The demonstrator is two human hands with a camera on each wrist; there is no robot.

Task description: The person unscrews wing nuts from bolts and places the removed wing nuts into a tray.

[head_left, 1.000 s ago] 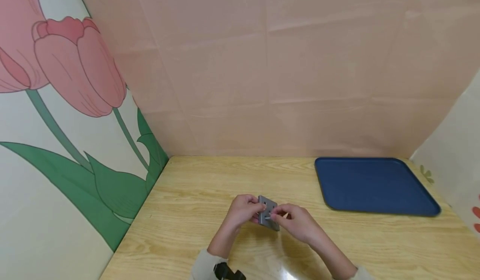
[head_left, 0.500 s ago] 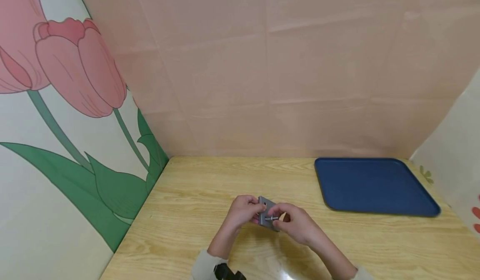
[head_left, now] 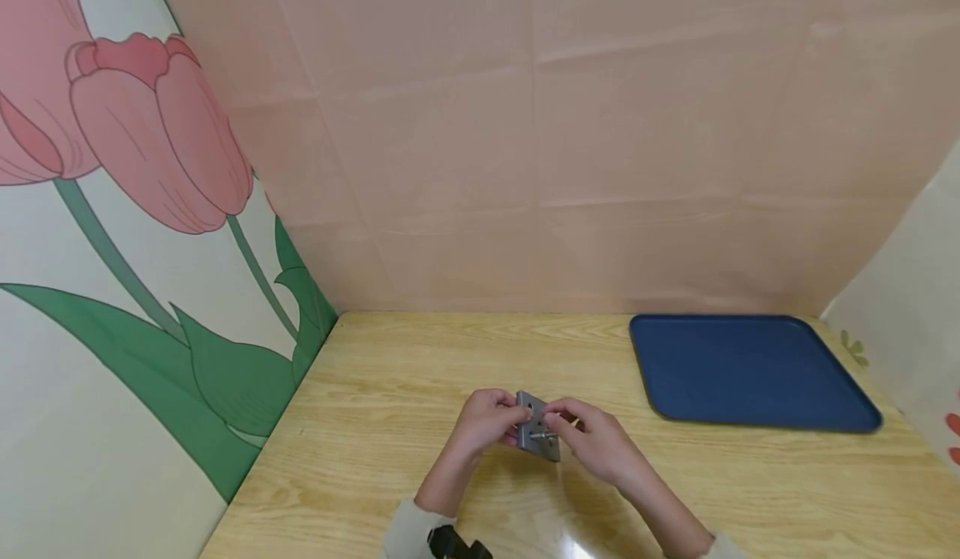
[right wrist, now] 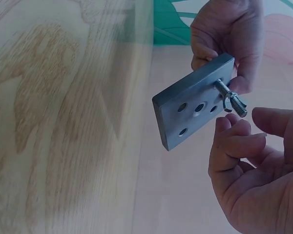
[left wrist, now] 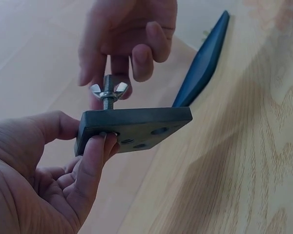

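My left hand point(head_left: 486, 419) grips one end of a grey rectangular plate point(right wrist: 178, 119), thumb on one face and fingers on the other, above the table. Several round holes pierce the plate. Out of a hole near the gripped end sticks a threaded bolt point(right wrist: 240, 108). A silver wing nut point(left wrist: 120, 90) sits partway along its thread, apart from the plate face. My right hand point(head_left: 598, 444) hovers beside the bolt's free end. Its thumb and bent fingers stand apart around the wing nut, with no clear contact in the right wrist view.
A blue tray point(head_left: 750, 371) lies at the back right of the wood-grain table point(head_left: 360, 451). A pinkish cloth point(head_left: 525, 167) hangs behind the table. To the left stands a panel with printed tulips point(head_left: 161, 134).
My right fingers pinched at the bolt a second ago, then spread apart, and have now shifted slightly upward around it. The left hand and plate have hardly moved.
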